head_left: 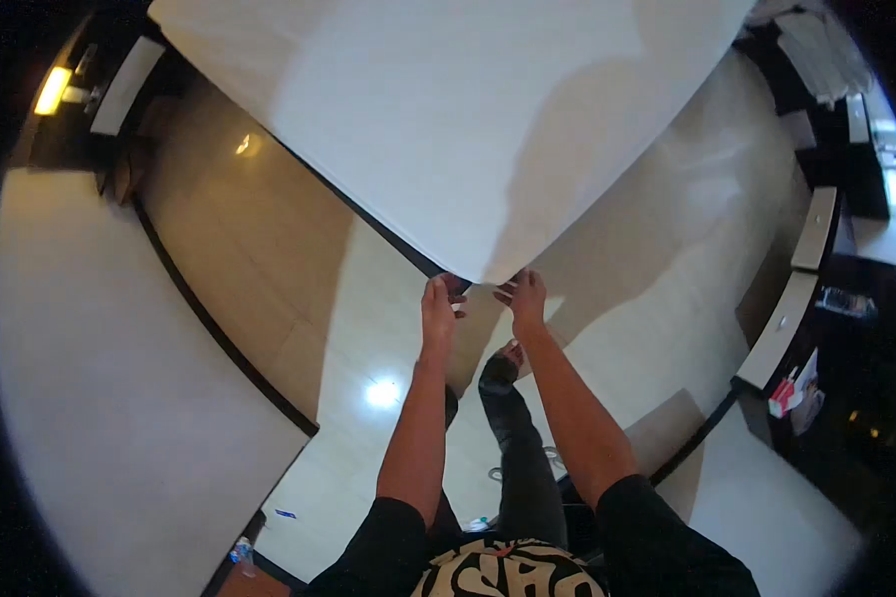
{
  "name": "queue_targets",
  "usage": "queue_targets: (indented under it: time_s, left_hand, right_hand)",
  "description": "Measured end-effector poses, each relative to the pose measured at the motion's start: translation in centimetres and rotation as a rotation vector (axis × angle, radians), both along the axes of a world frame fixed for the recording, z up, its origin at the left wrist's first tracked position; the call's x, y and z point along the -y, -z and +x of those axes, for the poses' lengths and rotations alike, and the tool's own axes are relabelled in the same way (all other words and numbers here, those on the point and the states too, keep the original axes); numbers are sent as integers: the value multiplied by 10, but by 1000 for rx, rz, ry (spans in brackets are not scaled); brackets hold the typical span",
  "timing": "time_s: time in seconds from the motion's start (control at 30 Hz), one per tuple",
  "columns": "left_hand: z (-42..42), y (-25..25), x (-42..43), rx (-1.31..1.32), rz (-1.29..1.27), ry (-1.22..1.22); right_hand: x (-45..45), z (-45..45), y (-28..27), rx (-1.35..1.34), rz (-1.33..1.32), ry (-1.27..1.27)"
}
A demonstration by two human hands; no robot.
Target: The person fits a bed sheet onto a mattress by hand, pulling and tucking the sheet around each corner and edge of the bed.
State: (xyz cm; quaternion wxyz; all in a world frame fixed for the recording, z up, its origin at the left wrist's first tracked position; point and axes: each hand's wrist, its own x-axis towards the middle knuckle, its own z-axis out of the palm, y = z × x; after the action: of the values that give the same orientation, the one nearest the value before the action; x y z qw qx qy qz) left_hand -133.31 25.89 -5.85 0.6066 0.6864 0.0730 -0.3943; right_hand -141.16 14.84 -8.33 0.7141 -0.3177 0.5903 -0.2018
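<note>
A large mattress covered by a white sheet [448, 119] fills the top middle, one corner pointing toward me. My left hand [440, 300] is at the left side of that corner, by the dark edge beneath the sheet, with its fingers curled. On the corner's right side, my right hand [524, 297] touches the sheet's lower edge, its fingers bent under the rim. Whether either hand pinches the fabric is too small to tell; the fingertips are partly hidden.
Shiny tiled floor [368, 458] surrounds the corner. A white wall [119, 378] stands at left, with a lit lamp [54, 92] above. Drawers [779, 323] and a dark counter holding a plastic bottle [846, 302] line the right. My foot [511, 352] is below the corner.
</note>
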Motion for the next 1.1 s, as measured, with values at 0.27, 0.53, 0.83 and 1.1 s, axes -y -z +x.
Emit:
queue_targets:
  time_s: [0.27,0.53,0.83,1.1]
  left_hand:
    - [32,39,1,-334,-83,50]
    - [22,105,-44,438,124,422]
    - [17,115,-11,351,-1,327]
    - [35,153,3,-74,-188,193]
  right_hand:
    - [15,11,49,153,278,-8]
    - [-9,-4,49,-39,-344,-171]
    - [8,-29,122,80,-100,101]
    - [37,6,152,64,-405,56]
